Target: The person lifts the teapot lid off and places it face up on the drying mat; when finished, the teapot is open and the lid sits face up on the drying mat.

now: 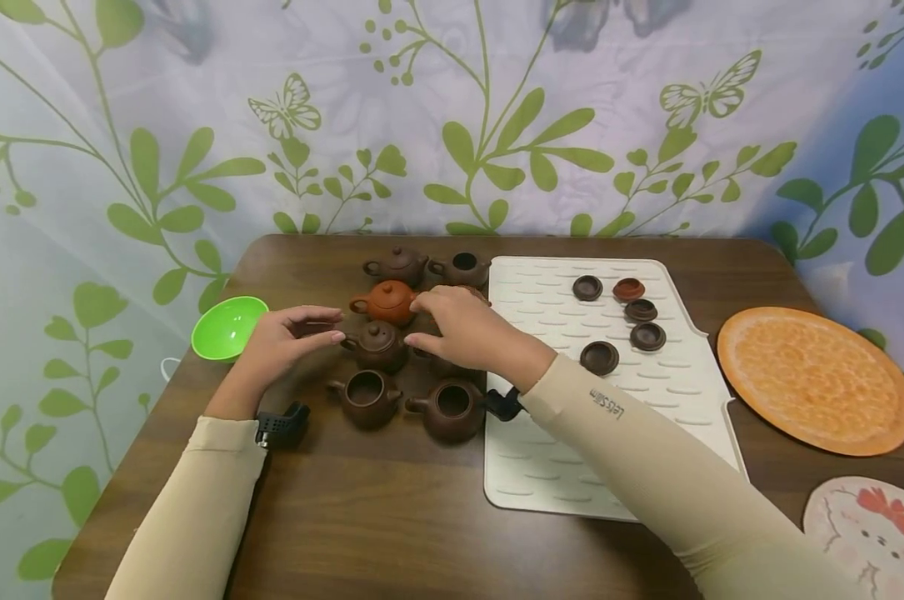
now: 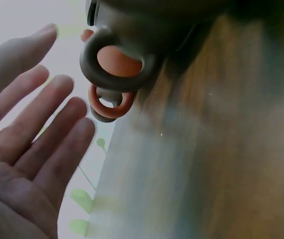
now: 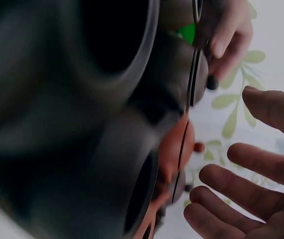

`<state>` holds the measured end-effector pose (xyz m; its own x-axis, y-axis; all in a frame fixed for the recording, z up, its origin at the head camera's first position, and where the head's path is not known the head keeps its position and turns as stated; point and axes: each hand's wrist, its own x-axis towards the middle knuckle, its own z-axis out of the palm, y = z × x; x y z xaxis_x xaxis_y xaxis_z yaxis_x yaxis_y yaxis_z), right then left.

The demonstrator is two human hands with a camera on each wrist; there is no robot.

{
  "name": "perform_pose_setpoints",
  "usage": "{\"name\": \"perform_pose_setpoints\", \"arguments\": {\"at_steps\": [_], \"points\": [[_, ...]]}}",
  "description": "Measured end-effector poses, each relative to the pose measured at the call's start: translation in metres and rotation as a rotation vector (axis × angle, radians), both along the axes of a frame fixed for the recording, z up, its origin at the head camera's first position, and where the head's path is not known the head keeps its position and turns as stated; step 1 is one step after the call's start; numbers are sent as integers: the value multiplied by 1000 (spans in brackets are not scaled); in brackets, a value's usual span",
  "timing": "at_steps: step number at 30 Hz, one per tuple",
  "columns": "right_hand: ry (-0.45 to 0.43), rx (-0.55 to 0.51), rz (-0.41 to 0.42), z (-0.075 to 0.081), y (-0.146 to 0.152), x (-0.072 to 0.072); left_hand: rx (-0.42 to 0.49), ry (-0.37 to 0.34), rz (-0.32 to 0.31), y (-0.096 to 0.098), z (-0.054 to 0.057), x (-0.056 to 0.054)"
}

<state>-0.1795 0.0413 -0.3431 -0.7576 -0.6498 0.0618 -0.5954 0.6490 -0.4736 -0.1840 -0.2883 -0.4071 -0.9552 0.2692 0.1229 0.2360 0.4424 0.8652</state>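
Small clay teapots stand in two columns left of the white mat. My left hand (image 1: 275,343) has its fingers extended beside the handle of a dark brown lidded teapot (image 1: 381,350); the left wrist view shows that handle (image 2: 88,67) apart from the fingertips. Over the right column my right hand (image 1: 472,332) hovers with spread fingers, holding nothing, and partly hides the pots beneath. Behind the brown pot is a red-orange lidded teapot (image 1: 388,302). Two lidless teapots, one left (image 1: 367,402) and one right (image 1: 450,412), sit in front. At the back stand a lidded teapot (image 1: 397,265) and a lidless one (image 1: 472,273).
On the white mat (image 1: 541,475) lie several loose lids, among them a dark one (image 1: 599,357) and a red-brown one (image 1: 628,288). A green bowl (image 1: 227,332) stands at the table's left edge. To the right lie a round orange mat (image 1: 815,379) and a cartoon mat (image 1: 845,533).
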Motion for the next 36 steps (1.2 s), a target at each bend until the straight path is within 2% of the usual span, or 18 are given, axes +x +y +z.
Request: {"name": "perform_pose_setpoints", "arguments": {"at_steps": [5, 11, 21, 36], "points": [[-20, 51, 77, 0, -27, -3, -26, -47, -45, 1, -7, -12], [-22, 88, 132, -5, -45, -8, 6, -83, -54, -1, -16, -12], [-46, 113, 151, -9, -55, -13, -37, -25, -83, -3, -23, -17], [-55, 71, 152, -14, -54, -17, -77, 25, -65, -3, -29, -18]]}}
